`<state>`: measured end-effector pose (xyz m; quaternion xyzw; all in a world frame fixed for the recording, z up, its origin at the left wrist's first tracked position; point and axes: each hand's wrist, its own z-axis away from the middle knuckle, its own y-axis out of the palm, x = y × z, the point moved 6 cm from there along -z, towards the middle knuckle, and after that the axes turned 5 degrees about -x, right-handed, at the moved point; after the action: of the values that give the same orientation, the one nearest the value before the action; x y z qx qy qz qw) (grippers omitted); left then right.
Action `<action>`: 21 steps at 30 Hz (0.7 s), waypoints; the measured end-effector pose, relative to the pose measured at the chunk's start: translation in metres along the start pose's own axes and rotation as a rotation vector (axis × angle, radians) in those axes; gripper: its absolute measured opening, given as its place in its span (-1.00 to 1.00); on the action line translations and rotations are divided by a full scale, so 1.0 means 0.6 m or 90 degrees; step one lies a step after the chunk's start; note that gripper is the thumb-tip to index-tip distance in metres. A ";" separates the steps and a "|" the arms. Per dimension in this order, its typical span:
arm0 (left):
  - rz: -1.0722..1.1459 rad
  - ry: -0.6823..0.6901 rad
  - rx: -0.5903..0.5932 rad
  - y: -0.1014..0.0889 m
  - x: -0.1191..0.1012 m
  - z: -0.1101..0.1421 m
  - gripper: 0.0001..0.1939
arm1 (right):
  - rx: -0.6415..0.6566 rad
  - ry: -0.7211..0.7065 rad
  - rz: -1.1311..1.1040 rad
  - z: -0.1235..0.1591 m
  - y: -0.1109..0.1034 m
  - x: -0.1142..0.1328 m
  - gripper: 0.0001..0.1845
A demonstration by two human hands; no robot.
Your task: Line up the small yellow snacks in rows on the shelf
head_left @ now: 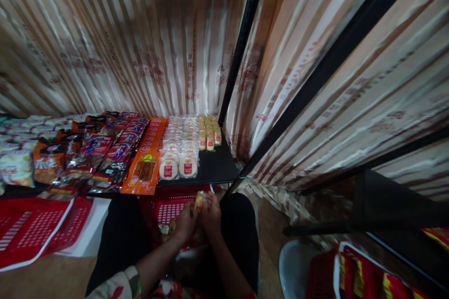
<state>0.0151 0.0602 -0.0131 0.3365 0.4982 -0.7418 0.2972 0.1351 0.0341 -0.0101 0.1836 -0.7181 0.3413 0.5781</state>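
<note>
My sleeve (121, 285) lies nearest, at seven o'clock. My left hand (186, 224) and right hand (212, 215) pinch one packet (199, 200), fingers narrow around it, probably paired to steady it over one basket (171, 212). At twelve, on the shelf (219, 166), three yellow packs (209, 140) front their block; at eleven, two cakes (178, 166) lead two columns, likely lined up so labels face me.
</note>
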 end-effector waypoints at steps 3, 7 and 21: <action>0.038 0.043 -0.014 -0.007 -0.030 0.004 -0.76 | -0.018 0.036 -0.072 -0.005 -0.012 0.007 -0.64; 0.088 0.101 -0.032 -0.012 -0.062 0.004 -0.80 | -0.041 0.038 -0.102 -0.016 -0.028 0.031 -0.65; 0.151 0.209 -0.128 -0.036 -0.154 -0.026 -0.82 | -0.012 -0.069 -0.024 -0.057 -0.056 0.112 -0.68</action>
<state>0.0567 0.0919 0.0676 0.4776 0.5685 -0.5832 0.3295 0.1635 0.0435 0.0665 0.2099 -0.7480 0.3135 0.5460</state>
